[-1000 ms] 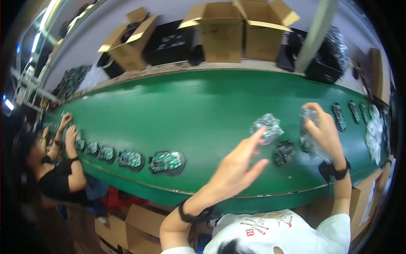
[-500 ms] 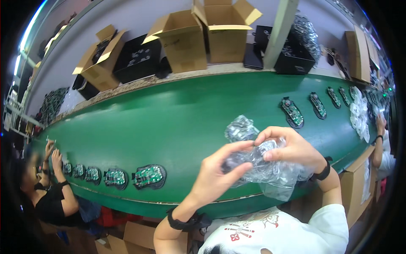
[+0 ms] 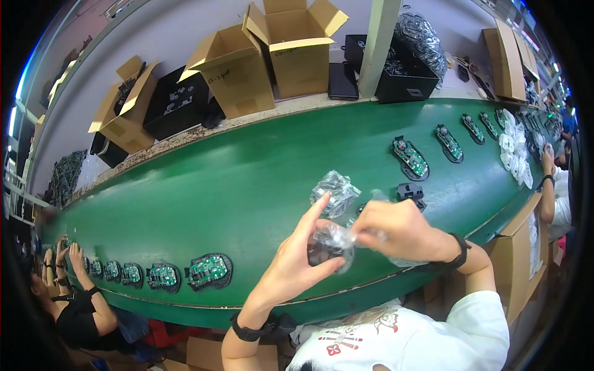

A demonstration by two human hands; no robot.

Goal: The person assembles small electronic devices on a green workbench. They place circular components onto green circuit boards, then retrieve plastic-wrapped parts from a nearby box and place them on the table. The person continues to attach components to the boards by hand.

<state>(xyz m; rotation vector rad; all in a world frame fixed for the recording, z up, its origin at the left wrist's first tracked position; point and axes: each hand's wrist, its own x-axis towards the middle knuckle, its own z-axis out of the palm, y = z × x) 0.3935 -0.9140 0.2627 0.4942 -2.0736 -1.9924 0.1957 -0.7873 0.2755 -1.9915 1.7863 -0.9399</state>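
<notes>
In the middle of the bench, near its front edge, my left hand (image 3: 291,260) is curled around a dark part in clear plastic wrap (image 3: 330,250). The part's kind is blurred by the film. My right hand (image 3: 402,232) pinches a twist of that plastic beside the left fingers, and more clear film hangs below its palm. Just beyond my hands lies a crumpled clear plastic bag (image 3: 335,193). A black moulded plastic piece (image 3: 410,193) sits behind my right hand, partly covered by it.
On the green bench (image 3: 247,191), black shells with green circuit boards stand in rows at left (image 3: 210,271) and right (image 3: 410,159). White bags (image 3: 513,148) lie far right. Open cartons (image 3: 241,74) and black bins (image 3: 402,83) line the back ledge. Co-workers sit at both sides.
My hands have drawn apart a little, the right now pinching the plastic at one end. The black moulded piece has come into sight behind it. The whole view has shifted slightly.
</notes>
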